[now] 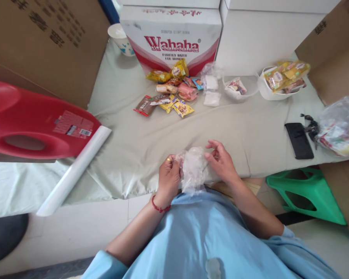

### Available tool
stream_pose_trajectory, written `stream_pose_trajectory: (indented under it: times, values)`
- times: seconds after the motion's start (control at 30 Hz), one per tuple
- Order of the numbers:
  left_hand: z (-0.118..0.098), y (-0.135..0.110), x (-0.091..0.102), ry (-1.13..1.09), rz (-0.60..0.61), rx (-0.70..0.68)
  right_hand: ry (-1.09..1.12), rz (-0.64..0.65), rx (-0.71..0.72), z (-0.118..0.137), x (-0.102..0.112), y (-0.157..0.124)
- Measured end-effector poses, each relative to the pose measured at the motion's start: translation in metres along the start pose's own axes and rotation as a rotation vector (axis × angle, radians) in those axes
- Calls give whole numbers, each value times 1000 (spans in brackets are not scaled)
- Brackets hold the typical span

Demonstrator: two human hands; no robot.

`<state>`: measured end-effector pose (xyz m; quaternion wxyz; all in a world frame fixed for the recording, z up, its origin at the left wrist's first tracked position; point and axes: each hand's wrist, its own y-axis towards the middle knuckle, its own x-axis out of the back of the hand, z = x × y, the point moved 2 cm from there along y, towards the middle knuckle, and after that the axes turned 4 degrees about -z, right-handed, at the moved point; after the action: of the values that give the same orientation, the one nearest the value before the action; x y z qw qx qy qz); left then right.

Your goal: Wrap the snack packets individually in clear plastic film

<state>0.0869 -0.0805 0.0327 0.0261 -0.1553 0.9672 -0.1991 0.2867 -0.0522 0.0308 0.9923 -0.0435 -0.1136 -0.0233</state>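
Note:
A crumpled clear plastic bag [194, 170], with something whitish in or under it, is held over the table's front edge, close to my body. My left hand [169, 177] pinches its left side between thumb and fingers; a small reddish thing shows by the fingertips. At the bag's right side is my right hand [222, 162], its fingers curved and apart, with the thumb tip against or very near the plastic. Farther back lies a pile of wrapped snacks [174, 89], with yellow, brown and pink packets. Small white packets [212, 99] lie just right of it.
Behind the snacks stands a Wahaha carton [174, 38]. To its right are a clear bowl [241, 91] and a white bowl [279, 91] with packets. A red jug [40, 120] and a plastic roll [75, 170] are left; a phone [299, 140] and green stool [305, 190], right.

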Motion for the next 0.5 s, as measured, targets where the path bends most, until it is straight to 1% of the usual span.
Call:
stream_pose_trajectory:
  times: [0.07, 0.1, 0.13, 0.17, 0.27, 0.33, 0.4, 0.43, 0.5]
  values:
    - [-4, -3, -3, -3, 26, -2, 47, 155, -99, -9, -5, 5]
    - [-6, -3, -4, -36, 38, 13, 76, 204, -130, -12, -6, 5]
    - [-9, -3, -4, -88, 53, 42, 109, 217, -154, -13, -5, 6]
    - [-11, -3, -3, -147, 68, 83, 145, 196, -178, -14, -3, 6]
    - [-16, 2, 3, -282, 119, 216, 252, 73, -281, -16, 10, 8]
    - [-17, 7, 7, -349, 165, 288, 292, 47, -345, -18, 20, 9]
    - [-16, 12, 11, -384, 191, 331, 274, 17, -353, -19, 30, 10]
    - [-16, 14, 12, -368, 177, 317, 251, -7, -341, -19, 35, 10]
    - [-16, 19, 14, -259, 106, 215, 229, -53, -329, -17, 46, 9]
